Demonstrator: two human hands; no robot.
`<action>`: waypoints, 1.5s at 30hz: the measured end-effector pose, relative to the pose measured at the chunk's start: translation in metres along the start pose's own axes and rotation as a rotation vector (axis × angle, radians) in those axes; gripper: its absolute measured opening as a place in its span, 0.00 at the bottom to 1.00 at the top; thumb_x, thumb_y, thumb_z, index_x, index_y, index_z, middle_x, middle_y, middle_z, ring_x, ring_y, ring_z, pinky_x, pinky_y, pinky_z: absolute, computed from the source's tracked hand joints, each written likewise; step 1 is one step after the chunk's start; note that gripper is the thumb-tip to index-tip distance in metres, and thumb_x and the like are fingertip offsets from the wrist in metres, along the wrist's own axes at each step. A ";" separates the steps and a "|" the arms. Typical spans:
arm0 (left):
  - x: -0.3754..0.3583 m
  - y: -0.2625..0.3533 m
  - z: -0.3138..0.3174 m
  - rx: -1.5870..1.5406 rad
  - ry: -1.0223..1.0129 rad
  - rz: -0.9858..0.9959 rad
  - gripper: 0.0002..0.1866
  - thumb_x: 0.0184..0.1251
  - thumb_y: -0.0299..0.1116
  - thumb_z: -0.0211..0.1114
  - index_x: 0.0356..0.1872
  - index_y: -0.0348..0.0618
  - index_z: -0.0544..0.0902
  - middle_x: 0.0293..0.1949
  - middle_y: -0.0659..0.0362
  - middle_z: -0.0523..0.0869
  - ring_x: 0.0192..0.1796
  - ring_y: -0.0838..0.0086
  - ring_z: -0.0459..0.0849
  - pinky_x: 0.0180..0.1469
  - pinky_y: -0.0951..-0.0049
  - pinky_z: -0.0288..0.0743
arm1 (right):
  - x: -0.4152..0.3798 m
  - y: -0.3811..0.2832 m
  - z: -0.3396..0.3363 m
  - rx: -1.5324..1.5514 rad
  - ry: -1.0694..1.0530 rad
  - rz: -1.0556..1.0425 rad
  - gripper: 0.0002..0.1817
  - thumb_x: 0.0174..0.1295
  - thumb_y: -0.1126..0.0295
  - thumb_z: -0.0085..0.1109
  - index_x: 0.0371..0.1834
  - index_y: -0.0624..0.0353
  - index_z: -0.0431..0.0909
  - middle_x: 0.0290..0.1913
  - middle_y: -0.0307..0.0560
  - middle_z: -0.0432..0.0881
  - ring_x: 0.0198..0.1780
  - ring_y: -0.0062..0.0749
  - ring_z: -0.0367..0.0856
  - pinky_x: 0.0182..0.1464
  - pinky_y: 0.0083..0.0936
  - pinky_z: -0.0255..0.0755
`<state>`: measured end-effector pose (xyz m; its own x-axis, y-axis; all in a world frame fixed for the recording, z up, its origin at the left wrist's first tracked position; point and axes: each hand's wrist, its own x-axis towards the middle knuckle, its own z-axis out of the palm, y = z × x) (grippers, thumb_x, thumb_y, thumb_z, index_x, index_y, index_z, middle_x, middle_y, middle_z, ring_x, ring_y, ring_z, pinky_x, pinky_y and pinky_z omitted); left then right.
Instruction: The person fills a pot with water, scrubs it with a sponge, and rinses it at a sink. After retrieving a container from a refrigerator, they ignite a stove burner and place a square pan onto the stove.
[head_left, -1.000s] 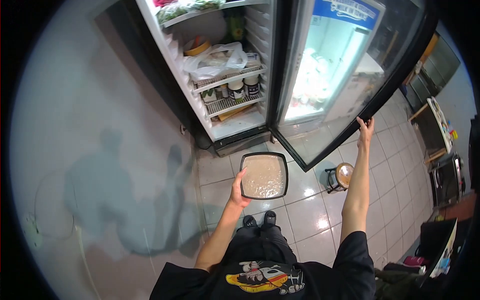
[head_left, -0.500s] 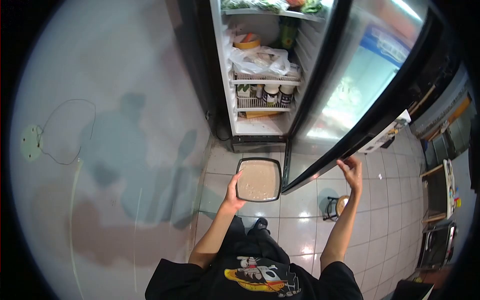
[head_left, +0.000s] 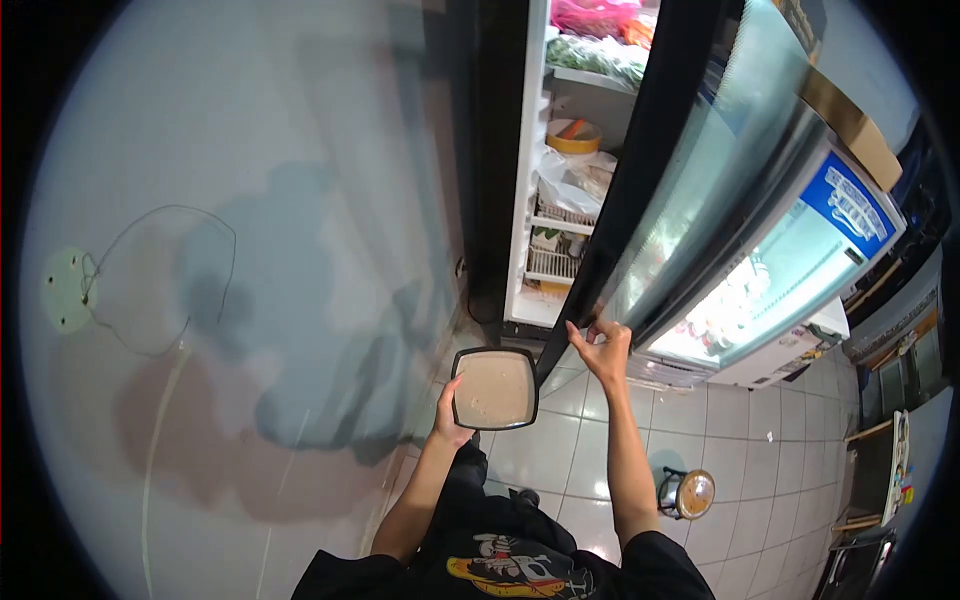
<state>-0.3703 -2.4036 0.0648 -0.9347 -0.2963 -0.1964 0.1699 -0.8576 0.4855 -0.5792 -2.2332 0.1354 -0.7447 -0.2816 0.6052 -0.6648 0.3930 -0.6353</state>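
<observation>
Head view: one tray [head_left: 494,389], one fridge door [head_left: 640,200], two hands.

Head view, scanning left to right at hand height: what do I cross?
Wall plate with looped wire → left hand → square tray of beige mix → right hand on the fridge door → floor pot.

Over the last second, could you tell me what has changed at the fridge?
The glass door has swung most of the way shut, leaving a narrow gap. The right hand, earlier stretched out to the door's far edge, now holds that edge close in. The left hand still carries the black tray, level, its contents unchanged.
</observation>
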 end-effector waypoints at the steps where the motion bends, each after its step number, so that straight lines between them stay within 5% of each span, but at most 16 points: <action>1: 0.008 0.009 -0.004 0.003 0.020 -0.009 0.23 0.68 0.47 0.49 0.55 0.43 0.75 0.53 0.58 0.80 0.55 0.68 0.78 0.58 0.66 0.69 | 0.011 -0.004 0.017 0.005 -0.001 -0.011 0.25 0.41 0.59 0.75 0.06 0.61 0.67 0.10 0.46 0.69 0.14 0.42 0.68 0.27 0.32 0.66; 7: 0.055 0.055 -0.033 -0.019 0.076 0.021 0.21 0.67 0.47 0.51 0.54 0.44 0.76 0.50 0.59 0.81 0.53 0.67 0.79 0.56 0.64 0.70 | 0.071 -0.011 0.118 -0.186 0.155 0.059 0.26 0.43 0.50 0.68 0.06 0.58 0.71 0.10 0.50 0.72 0.15 0.47 0.73 0.22 0.37 0.65; 13: 0.100 0.091 -0.052 0.020 0.120 0.016 0.21 0.66 0.47 0.54 0.52 0.44 0.77 0.49 0.59 0.82 0.52 0.68 0.79 0.55 0.64 0.70 | 0.147 -0.005 0.202 -0.255 0.302 0.086 0.24 0.44 0.52 0.68 0.08 0.58 0.70 0.11 0.49 0.73 0.16 0.46 0.75 0.22 0.37 0.66; 25: 0.149 0.114 -0.034 0.108 0.143 -0.011 0.23 0.67 0.48 0.51 0.54 0.42 0.76 0.49 0.57 0.82 0.50 0.67 0.81 0.54 0.67 0.73 | 0.232 0.011 0.259 -0.350 0.374 0.138 0.17 0.49 0.56 0.66 0.13 0.56 0.77 0.15 0.51 0.78 0.19 0.48 0.77 0.32 0.37 0.67; 28: 0.160 0.108 -0.037 0.083 0.153 -0.046 0.23 0.67 0.48 0.51 0.53 0.41 0.76 0.49 0.57 0.82 0.49 0.67 0.81 0.54 0.67 0.73 | 0.229 0.012 0.240 -0.161 0.177 0.293 0.18 0.49 0.56 0.67 0.16 0.60 0.78 0.14 0.52 0.77 0.22 0.52 0.77 0.30 0.35 0.70; 30: 0.170 0.101 -0.033 0.118 0.145 -0.084 0.23 0.67 0.48 0.51 0.53 0.42 0.76 0.49 0.57 0.82 0.50 0.67 0.81 0.54 0.67 0.73 | 0.218 0.029 0.220 -0.067 0.119 0.242 0.18 0.52 0.58 0.67 0.20 0.64 0.79 0.17 0.53 0.77 0.22 0.42 0.78 0.31 0.30 0.70; 32: 0.182 0.091 -0.023 0.147 0.120 -0.138 0.23 0.67 0.49 0.51 0.54 0.42 0.76 0.49 0.57 0.82 0.51 0.67 0.80 0.54 0.66 0.72 | 0.195 0.049 0.174 0.287 -0.187 0.230 0.20 0.55 0.56 0.65 0.26 0.66 0.79 0.24 0.60 0.80 0.30 0.40 0.82 0.36 0.35 0.72; 33: 0.189 0.083 -0.015 0.154 0.086 -0.163 0.23 0.67 0.49 0.51 0.54 0.42 0.76 0.49 0.57 0.82 0.52 0.67 0.80 0.55 0.66 0.72 | 0.180 0.061 0.143 0.202 -0.356 0.319 0.21 0.60 0.55 0.61 0.32 0.68 0.79 0.29 0.57 0.82 0.35 0.35 0.81 0.39 0.32 0.72; 35: 0.204 0.061 0.004 0.179 0.041 -0.222 0.24 0.67 0.49 0.51 0.54 0.42 0.76 0.50 0.57 0.82 0.53 0.67 0.80 0.55 0.66 0.72 | 0.131 0.098 0.096 0.356 -0.358 0.361 0.22 0.65 0.55 0.55 0.33 0.69 0.79 0.30 0.53 0.83 0.33 0.36 0.80 0.40 0.30 0.72; 38: 0.229 0.012 0.037 0.182 -0.017 -0.334 0.25 0.66 0.50 0.52 0.55 0.42 0.75 0.50 0.57 0.82 0.53 0.66 0.79 0.55 0.65 0.72 | 0.069 0.140 0.020 0.366 -0.517 0.549 0.29 0.71 0.48 0.41 0.50 0.67 0.75 0.37 0.48 0.81 0.36 0.28 0.78 0.42 0.26 0.74; 42: 0.239 -0.085 0.099 0.181 -0.120 -0.437 0.25 0.65 0.50 0.53 0.54 0.42 0.76 0.51 0.57 0.82 0.52 0.65 0.80 0.56 0.64 0.73 | 0.003 0.160 -0.069 0.721 -0.503 0.770 0.40 0.67 0.36 0.30 0.72 0.55 0.53 0.56 0.55 0.69 0.43 0.31 0.76 0.47 0.31 0.76; 44: 0.243 -0.141 0.129 0.169 -0.168 -0.506 0.24 0.64 0.49 0.54 0.54 0.42 0.76 0.50 0.57 0.82 0.51 0.65 0.81 0.56 0.64 0.73 | -0.011 0.160 -0.114 0.757 -0.427 0.844 0.42 0.68 0.36 0.26 0.74 0.58 0.44 0.70 0.63 0.55 0.67 0.50 0.62 0.59 0.35 0.70; 45: 0.245 -0.168 0.142 0.171 -0.189 -0.541 0.24 0.65 0.49 0.52 0.53 0.43 0.77 0.50 0.57 0.82 0.51 0.65 0.81 0.54 0.63 0.74 | -0.023 0.170 -0.130 0.748 -0.398 0.864 0.42 0.68 0.36 0.26 0.74 0.58 0.44 0.70 0.63 0.55 0.67 0.50 0.62 0.59 0.35 0.70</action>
<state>-0.6724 -2.2725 0.0559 -0.9164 0.2572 -0.3068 -0.3840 -0.7813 0.4920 -0.6679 -2.0463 0.0756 -0.8384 -0.4776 -0.2628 0.2897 0.0181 -0.9570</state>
